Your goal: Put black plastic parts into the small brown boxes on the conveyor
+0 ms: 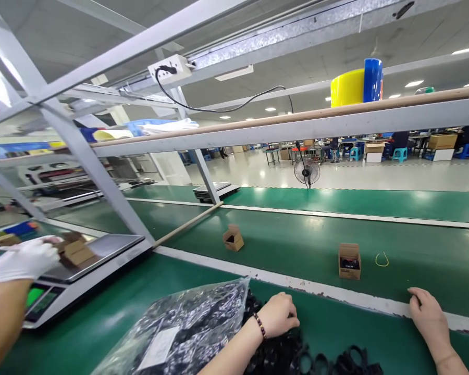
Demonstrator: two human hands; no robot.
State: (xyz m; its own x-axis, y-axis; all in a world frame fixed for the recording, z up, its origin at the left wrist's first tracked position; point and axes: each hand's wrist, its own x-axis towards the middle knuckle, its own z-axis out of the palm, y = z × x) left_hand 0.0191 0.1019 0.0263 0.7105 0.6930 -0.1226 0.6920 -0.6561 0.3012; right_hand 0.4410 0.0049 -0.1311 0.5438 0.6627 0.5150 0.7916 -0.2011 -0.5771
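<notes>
We rest our left hand (279, 315), fingers curled, on the pile of black rings (297, 354) near the plastic bag (187, 328). Our right hand (428, 312) lies flat, fingers loosely spread and empty, on the green table (101, 317). At far left, a co-worker's gloved hand (23, 260) touches a carton (78, 252) on the scale (101, 255).

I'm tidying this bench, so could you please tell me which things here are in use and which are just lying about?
In use:
- left hand on black parts
- plastic bag
- right hand on belt edge

Lying about:
- two small cartons
- yellow loop
- fan
</notes>
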